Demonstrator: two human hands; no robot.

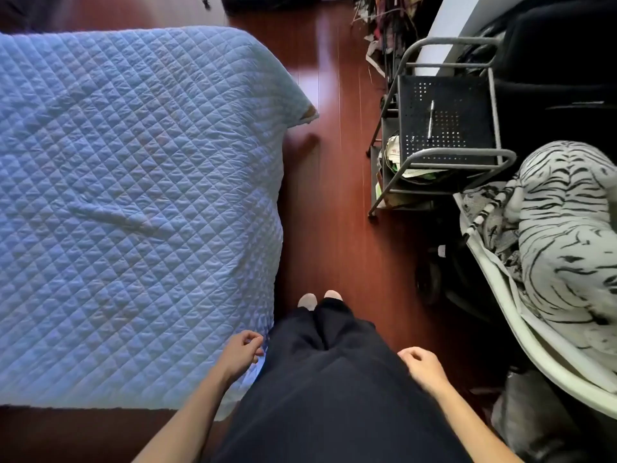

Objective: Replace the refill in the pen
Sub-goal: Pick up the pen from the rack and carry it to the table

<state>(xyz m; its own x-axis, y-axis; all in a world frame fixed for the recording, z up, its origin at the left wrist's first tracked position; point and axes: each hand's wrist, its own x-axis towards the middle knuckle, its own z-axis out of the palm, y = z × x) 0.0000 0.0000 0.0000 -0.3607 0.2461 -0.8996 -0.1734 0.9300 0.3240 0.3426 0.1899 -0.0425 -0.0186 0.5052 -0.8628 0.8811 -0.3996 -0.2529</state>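
The person stands in the narrow strip of dark red wooden floor [334, 162], seen from above, dark trousers and pale toes at lower centre of the frame. Both hands hang low and empty. The left hand [241, 351], lower centre-left, is loosely curled beside the edge of the pale blue quilted bedspread [133, 178] that fills the left half of the frame. The right hand [421, 364], lower centre-right, is likewise half-closed on nothing.

The thing they want lies well ahead: a slim silver-and-black pen [431, 120] resting on the perforated black top shelf of the grey metal trolley [497, 105], upper right of the frame, lying roughly lengthwise away from the person. No spare refill shows on that shelf; whether one sits among the clutter on the lower tier I cannot tell.

So the step in hand, as I judge it, is simply getting to the pen. Best to walk forward up the floor strip, keep clear of the striped white-and-black blanket [567, 245] bulging in at the right, and reach over the trolley's raised rail from above. Pinch the barrel mid-length so that it does not roll across the perforated metal, then bring it back between both hands for unscrewing.
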